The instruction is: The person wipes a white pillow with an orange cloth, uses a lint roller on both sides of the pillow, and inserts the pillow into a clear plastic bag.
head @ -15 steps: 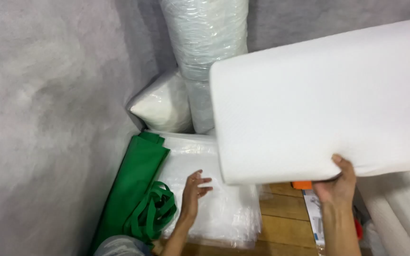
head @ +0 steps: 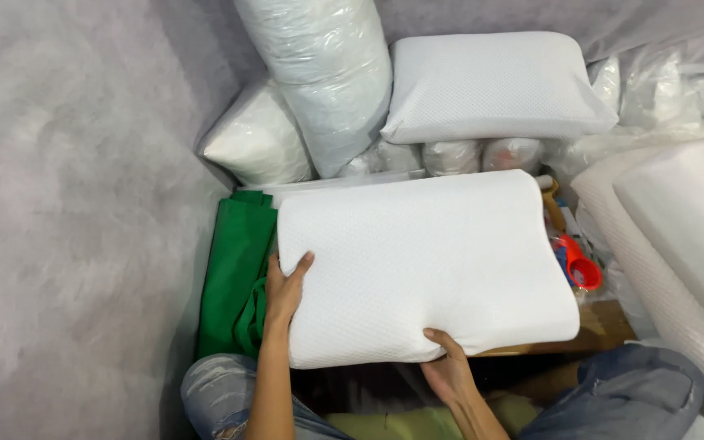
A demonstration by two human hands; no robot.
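A white contoured foam pillow point(head: 425, 261) lies flat in front of me, over a stack of clear plastic sheets. My left hand point(head: 285, 289) grips its left edge, thumb on top. My right hand point(head: 448, 367) holds its near edge from below, with the fingers curled up onto the side. A pile of folded green fabric bags point(head: 234, 277) lies just left of the pillow, touching my left hand.
A second white pillow point(head: 490, 85) rests at the back on plastic-wrapped rolls point(head: 327, 73) and bundles point(head: 258, 143). A red tape dispenser point(head: 578, 269) sits at the right beside white foam point(head: 686, 236). Grey felt point(head: 67, 220) covers the left. My jeans-clad knees point(head: 613, 391) frame the bottom.
The pillow has come down from a raised position at the right to lie flat in front of me. My left hand moved from the plastic sheets onto the pillow's left edge.
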